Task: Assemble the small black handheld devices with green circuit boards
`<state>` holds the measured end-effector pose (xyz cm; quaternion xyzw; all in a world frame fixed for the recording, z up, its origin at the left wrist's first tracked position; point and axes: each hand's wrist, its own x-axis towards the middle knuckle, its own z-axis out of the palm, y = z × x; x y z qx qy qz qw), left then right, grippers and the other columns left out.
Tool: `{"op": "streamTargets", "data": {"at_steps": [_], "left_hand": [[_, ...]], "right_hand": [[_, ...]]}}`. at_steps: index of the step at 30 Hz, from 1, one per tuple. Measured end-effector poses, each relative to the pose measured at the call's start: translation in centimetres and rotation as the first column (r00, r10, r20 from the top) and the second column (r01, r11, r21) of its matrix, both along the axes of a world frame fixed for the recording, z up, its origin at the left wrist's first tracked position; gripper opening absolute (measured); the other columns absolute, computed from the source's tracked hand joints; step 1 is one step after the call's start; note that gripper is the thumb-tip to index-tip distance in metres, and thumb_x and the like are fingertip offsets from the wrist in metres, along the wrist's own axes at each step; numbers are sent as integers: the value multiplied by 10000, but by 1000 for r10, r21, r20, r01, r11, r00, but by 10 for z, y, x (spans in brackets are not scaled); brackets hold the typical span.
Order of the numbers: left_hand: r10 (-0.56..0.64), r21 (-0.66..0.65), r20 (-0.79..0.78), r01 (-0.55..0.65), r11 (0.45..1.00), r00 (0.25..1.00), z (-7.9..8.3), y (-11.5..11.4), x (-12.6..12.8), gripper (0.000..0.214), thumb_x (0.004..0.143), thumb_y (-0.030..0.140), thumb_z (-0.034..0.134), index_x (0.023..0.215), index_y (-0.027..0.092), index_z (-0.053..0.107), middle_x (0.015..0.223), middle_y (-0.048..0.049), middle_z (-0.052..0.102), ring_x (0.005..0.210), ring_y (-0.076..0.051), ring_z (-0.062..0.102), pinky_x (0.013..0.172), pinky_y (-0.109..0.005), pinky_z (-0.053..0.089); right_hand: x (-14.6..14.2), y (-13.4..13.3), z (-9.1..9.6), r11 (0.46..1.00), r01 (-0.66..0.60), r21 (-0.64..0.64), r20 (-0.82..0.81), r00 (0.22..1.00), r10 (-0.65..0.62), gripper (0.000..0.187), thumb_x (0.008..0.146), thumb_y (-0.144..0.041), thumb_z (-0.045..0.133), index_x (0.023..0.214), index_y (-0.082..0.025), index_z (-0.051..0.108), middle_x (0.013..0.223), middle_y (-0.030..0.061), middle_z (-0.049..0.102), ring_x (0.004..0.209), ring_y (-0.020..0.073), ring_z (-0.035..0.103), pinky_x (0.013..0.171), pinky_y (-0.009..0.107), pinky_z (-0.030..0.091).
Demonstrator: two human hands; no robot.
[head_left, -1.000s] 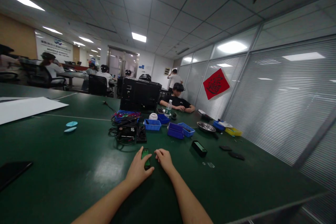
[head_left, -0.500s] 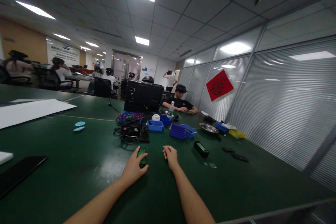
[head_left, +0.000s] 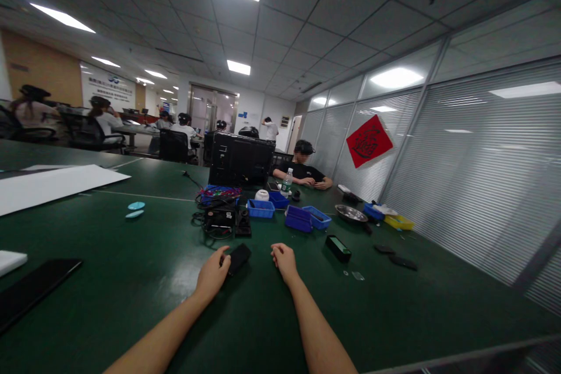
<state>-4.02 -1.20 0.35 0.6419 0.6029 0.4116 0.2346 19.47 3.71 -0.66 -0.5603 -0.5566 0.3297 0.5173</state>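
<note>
Your left hand (head_left: 211, 273) apparently pinches the black case (head_left: 240, 258), likely positioning; steadiness next. Right hand (head_left: 284, 260), at its three o'clock, curls, closure unclear.

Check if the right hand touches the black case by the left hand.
Apart: the head view shows green tabletop between the right hand and the black case.

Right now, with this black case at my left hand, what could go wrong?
The black case might slip, since only the left hand seems to hold it while the right hand sits apart. The small clear piece on the green tabletop could be overlooked, being faint there.
</note>
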Motion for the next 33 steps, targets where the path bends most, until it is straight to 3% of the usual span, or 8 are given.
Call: {"op": "streamTargets", "data": {"at_steps": [3, 6, 9, 16, 21, 27, 33], "left_hand": [[68, 38, -73, -66, 997, 995, 4, -2, -1, 435, 811, 371, 364, 1186, 163, 438, 1000, -69, 575, 972, -201, 525, 848, -314, 388], [54, 91, -159, -40, 995, 986, 7, -7, 0, 556, 739, 435, 486, 1220, 168, 404, 1081, -80, 547, 1019, -216, 504, 869, -308, 371], [30, 81, -214, -13, 997, 976, 11, -11, 2, 602, 682, 370, 564, 1231, 188, 396, 1057, -70, 567, 999, -213, 519, 865, -297, 364], [138, -108, -184, -159, 981, 973, 26, -11, -6, 555, 781, 416, 401, 1282, 196, 310, 1024, -92, 579, 941, -231, 560, 782, -324, 407], [212, -108, -270, -249, 962, 939, 33, -10, -13, 496, 810, 383, 314, 1258, 174, 355, 1083, -143, 514, 961, -252, 549, 798, -354, 408], [148, -140, -292, -196, 971, 945, 32, -9, -15, 441, 830, 362, 240, 1195, 211, 437, 1056, -120, 515, 909, -240, 569, 769, -353, 422], [123, -161, -224, -161, 974, 967, 35, -8, -18, 398, 814, 355, 329, 1164, 219, 458, 1037, -83, 562, 958, -207, 550, 780, -302, 418]], "right_hand": [[0, -2, 2, 1000, -11, -6, -3, 1000, 11, 222, 694, -309, 502, 775, -129, 604, 596, 10, 567, 409, 76, 443, 360, 183, 321], [0, -3, 3, 999, -34, -12, 1, 999, 34, 221, 695, -310, 502, 779, -131, 602, 595, 8, 567, 411, 75, 444, 358, 181, 319], [1, -3, 2, 998, -60, -31, -6, 998, 60, 214, 692, -291, 500, 794, -130, 596, 604, 6, 569, 415, 71, 444, 358, 174, 316], [8, 0, -3, 996, -84, -28, -33, 996, 83, 218, 679, -274, 484, 801, -120, 577, 594, -6, 544, 399, 60, 417, 337, 164, 291], [10, -2, 0, 996, -83, -26, -36, 996, 82, 218, 674, -274, 486, 798, -121, 579, 583, -12, 541, 391, 59, 414, 338, 169, 297], [10, -2, 0, 995, -93, -24, -37, 995, 92, 211, 677, -267, 482, 793, -122, 582, 591, -9, 551, 388, 57, 415, 338, 170, 292], [13, 0, -3, 995, -99, -32, -16, 995, 99, 233, 690, -277, 474, 819, -124, 593, 606, -2, 561, 393, 60, 417, 350, 173, 297]]}}
